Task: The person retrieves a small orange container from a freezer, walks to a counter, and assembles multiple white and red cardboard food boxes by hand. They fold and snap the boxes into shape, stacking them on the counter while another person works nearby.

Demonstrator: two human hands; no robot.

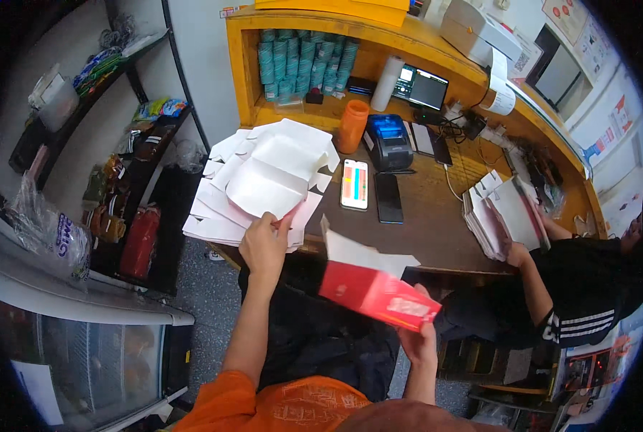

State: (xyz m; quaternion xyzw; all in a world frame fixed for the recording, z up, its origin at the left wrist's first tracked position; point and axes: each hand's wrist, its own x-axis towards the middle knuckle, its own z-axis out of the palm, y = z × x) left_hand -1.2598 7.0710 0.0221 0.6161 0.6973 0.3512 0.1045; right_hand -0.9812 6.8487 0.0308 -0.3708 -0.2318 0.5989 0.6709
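Observation:
A stack of flat white box blanks lies on the left part of the wooden desk. On top rests a partly folded white takeaway box, its inside facing up. My left hand pinches the near edge of this top box, where a bit of red shows. Above my lap, a red takeaway box with its white-lined lid standing up is tilted and slightly blurred. My right hand is closed round its lower right corner, with some fingers hidden beneath it.
Behind the stack stand an orange bottle, a black label printer, a lit phone and a dark phone. At right, a co-worker's hands hold more box blanks. Teal rolls fill the shelf; a glass-fronted cooler stands left.

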